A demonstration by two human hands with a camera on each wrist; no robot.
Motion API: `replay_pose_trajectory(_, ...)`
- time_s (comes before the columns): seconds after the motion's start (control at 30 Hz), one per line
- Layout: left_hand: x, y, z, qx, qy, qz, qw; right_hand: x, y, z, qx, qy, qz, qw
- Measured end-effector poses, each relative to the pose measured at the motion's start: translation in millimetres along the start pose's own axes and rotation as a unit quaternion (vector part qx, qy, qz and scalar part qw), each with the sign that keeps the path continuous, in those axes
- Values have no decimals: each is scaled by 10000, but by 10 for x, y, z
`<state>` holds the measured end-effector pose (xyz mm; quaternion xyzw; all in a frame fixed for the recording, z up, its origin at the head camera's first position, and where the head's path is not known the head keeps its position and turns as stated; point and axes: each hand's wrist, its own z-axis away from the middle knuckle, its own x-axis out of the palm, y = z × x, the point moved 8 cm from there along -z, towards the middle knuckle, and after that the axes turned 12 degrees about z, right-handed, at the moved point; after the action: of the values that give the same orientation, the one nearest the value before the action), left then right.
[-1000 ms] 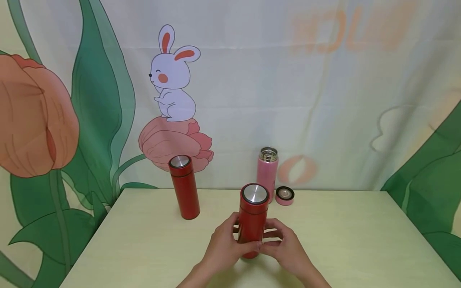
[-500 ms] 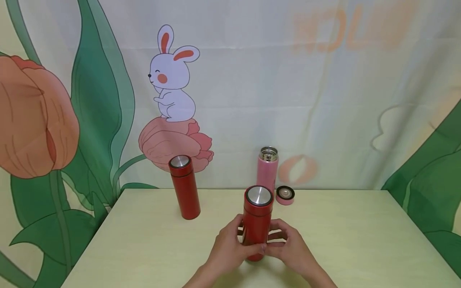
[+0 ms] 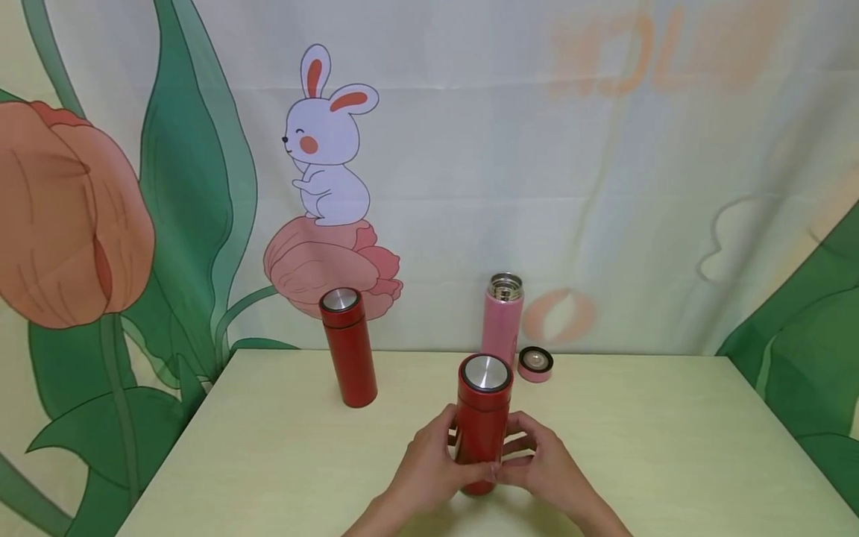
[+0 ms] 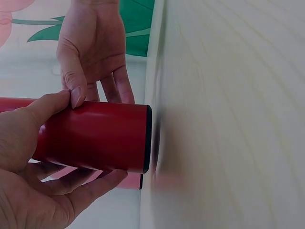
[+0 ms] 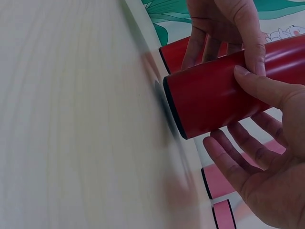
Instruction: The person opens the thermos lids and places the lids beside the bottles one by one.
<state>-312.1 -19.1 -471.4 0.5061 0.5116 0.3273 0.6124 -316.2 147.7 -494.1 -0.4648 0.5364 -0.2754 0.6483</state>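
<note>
Both hands hold a red thermos bottle (image 3: 482, 421) with a steel-topped lid, upright at the front middle of the table. My left hand (image 3: 429, 464) grips its left side, and the right hand (image 3: 546, 468) grips the opposite side. The thumbs meet across the front of the lower body. In the left wrist view the black base of the red bottle (image 4: 95, 131) hangs close over the tabletop, with a dark shadow beside it. The right wrist view shows the fingers (image 5: 245, 148) curving along the far side of the body.
A second red thermos (image 3: 352, 358) with its lid on stands at the back left. Behind the held bottle is an open pink thermos (image 3: 502, 321), partly hidden. Its pink lid (image 3: 535, 365) lies beside it, inner side up. A printed cloth backdrop (image 3: 443, 164) rises behind the table (image 3: 671, 447).
The held red bottle and both hands have moved a little to the right and nearer to me. The other bottles and the pink lid stay in place.
</note>
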Motion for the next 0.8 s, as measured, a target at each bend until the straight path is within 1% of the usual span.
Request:
replay_pose_trajectory(0.2,18,-28,-8,-95,-140,39,9998,10,19,0,-20,-104,133,9999)
replay_pose_trajectory(0.37,25,-20,-3,-45,-240,-12,9997,19,20,2,-8,-222,174,9996)
replay_pose_trajectory(0.63,25,-3,12,-18,-407,-80,9991,36,24,-4,-80,-278,330,9990)
replay_pose_trajectory(0.8,32,7,20,73,-404,-139,9991,15,22,9,-140,-295,514,9981)
